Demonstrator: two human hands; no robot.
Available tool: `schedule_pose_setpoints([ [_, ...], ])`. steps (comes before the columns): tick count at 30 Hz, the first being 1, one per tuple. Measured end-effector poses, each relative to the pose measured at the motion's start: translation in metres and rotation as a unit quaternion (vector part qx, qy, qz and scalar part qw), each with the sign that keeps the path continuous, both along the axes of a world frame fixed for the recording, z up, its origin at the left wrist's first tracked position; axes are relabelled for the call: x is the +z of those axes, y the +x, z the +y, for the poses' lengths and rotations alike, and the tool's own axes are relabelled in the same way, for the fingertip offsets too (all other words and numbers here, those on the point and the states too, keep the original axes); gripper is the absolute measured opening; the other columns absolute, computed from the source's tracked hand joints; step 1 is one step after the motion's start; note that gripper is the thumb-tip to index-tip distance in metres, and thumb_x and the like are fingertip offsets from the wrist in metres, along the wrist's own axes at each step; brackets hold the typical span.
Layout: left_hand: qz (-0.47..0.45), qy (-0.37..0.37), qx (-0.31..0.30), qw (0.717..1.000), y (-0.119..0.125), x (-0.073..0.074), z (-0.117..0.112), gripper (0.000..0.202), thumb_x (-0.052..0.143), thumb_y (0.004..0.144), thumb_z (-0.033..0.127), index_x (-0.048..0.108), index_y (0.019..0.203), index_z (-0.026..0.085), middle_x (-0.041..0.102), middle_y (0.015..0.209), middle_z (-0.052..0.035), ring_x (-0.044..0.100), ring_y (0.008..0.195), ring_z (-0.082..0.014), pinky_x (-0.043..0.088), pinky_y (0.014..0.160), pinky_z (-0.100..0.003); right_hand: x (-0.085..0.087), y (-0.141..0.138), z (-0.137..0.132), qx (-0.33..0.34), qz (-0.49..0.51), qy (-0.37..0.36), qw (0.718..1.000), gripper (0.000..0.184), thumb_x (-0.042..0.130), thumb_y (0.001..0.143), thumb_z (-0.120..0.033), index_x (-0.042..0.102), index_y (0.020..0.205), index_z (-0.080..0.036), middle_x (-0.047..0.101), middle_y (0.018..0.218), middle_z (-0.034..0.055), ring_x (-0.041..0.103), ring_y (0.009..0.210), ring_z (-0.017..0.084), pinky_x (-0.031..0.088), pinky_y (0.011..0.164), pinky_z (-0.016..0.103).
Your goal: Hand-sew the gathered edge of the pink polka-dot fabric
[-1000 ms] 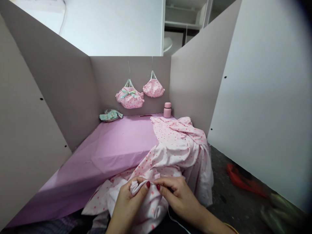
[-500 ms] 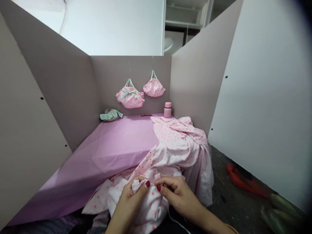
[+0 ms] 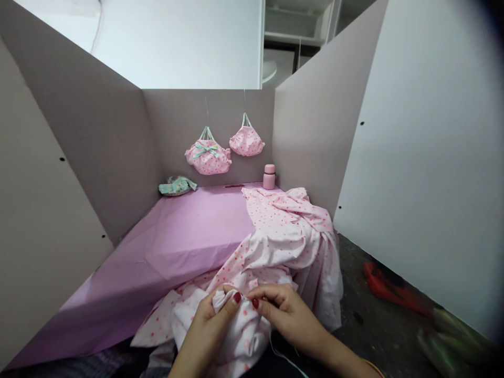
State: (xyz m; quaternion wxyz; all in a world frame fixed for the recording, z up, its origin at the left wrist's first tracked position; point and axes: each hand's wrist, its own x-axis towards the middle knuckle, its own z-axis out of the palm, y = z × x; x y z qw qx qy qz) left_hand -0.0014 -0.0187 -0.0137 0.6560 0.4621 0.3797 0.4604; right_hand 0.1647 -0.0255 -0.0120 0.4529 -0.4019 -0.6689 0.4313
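Your left hand [image 3: 208, 325] is low in the view, its thumb and fingers closed on a bunched-up fold of the pink dotted fabric [image 3: 283, 231], which it pinches into a small gathered knob. Your right hand [image 3: 289, 317] sits just beside it, thumb tip almost touching the left thumb, with thumb and forefinger pressed together on the same gathered edge; whether something thin sits between those fingertips is too small to tell. A white thread [image 3: 280, 356] trails down from under your right hand. The fabric runs from your hands up onto the right part of the purple table cover [image 3: 185, 236] and spills over its right edge towards the dark floor. At the far end of the cover a small pink bottle [image 3: 269, 177] stands upright by the right-hand partition [image 3: 307, 131], and a small basket of teal cloth [image 3: 177, 186] sits near the left corner. Above them two pink dotted pouches hang on strings against the back panel: a larger pouch [image 3: 208, 157] with a teal bow, and a smaller pouch [image 3: 246, 140] to its right. A red object [image 3: 389, 289] lies blurred on the floor to your right.
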Motion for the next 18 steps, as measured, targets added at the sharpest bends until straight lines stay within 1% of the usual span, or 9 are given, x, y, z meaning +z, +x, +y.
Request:
schedule_pose_setpoints([
  [4, -0.032, -0.022, -0.020, 0.999, 0.000, -0.002, 0.001, 0.010, 0.064, 0.075, 0.026, 0.064, 0.078, 0.016, 0.056, 0.062, 0.0030, 0.048, 0.056, -0.0103, 0.040, 0.055, -0.020, -0.005, 0.000, 0.003, 0.015, 0.033, -0.010, 0.999, 0.017, 0.057, 0.081, -0.022, 0.070, 0.092, -0.020, 0.068, 0.081, 0.0045, 0.059, 0.075, 0.017, 0.043, 0.068, 0.026],
  [7, -0.052, -0.042, -0.028, 0.997, 0.000, -0.001, 0.001, 0.010, 0.064, 0.075, 0.026, 0.063, 0.078, 0.015, 0.055, 0.062, 0.0027, 0.046, 0.054, -0.0095, 0.039, 0.053, -0.019, -0.009, 0.000, 0.005, 0.023, 0.057, -0.018, 0.998, 0.016, 0.058, 0.081, -0.025, 0.070, 0.090, -0.021, 0.067, 0.078, 0.0029, 0.058, 0.072, 0.015, 0.041, 0.066, 0.024],
  [13, -0.057, -0.044, 0.004, 0.997, 0.006, 0.009, -0.004, 0.014, 0.067, 0.071, 0.027, 0.060, 0.069, 0.015, 0.055, 0.059, 0.0020, 0.048, 0.054, -0.0112, 0.040, 0.054, -0.021, -0.009, -0.001, 0.005, 0.050, 0.083, -0.032, 0.995, 0.015, 0.058, 0.082, -0.029, 0.069, 0.086, -0.019, 0.063, 0.072, 0.0007, 0.054, 0.068, 0.012, 0.038, 0.063, 0.022],
  [15, -0.066, -0.050, -0.008, 0.997, 0.006, 0.008, -0.004, 0.014, 0.067, 0.071, 0.027, 0.060, 0.070, 0.015, 0.055, 0.059, 0.0021, 0.049, 0.054, -0.0113, 0.041, 0.054, -0.021, -0.008, -0.002, 0.004, 0.053, 0.091, -0.036, 0.994, 0.016, 0.058, 0.082, -0.031, 0.067, 0.083, -0.018, 0.060, 0.070, 0.0000, 0.051, 0.065, 0.011, 0.037, 0.061, 0.021],
  [18, -0.074, -0.063, -0.034, 0.995, 0.004, 0.004, -0.002, 0.013, 0.067, 0.072, 0.026, 0.061, 0.074, 0.014, 0.055, 0.060, 0.0022, 0.051, 0.057, -0.0109, 0.041, 0.055, -0.021, -0.007, -0.004, 0.004, 0.055, 0.092, -0.036, 0.994, 0.019, 0.057, 0.082, -0.033, 0.063, 0.078, -0.016, 0.055, 0.067, -0.0009, 0.047, 0.062, 0.010, 0.035, 0.058, 0.020],
])
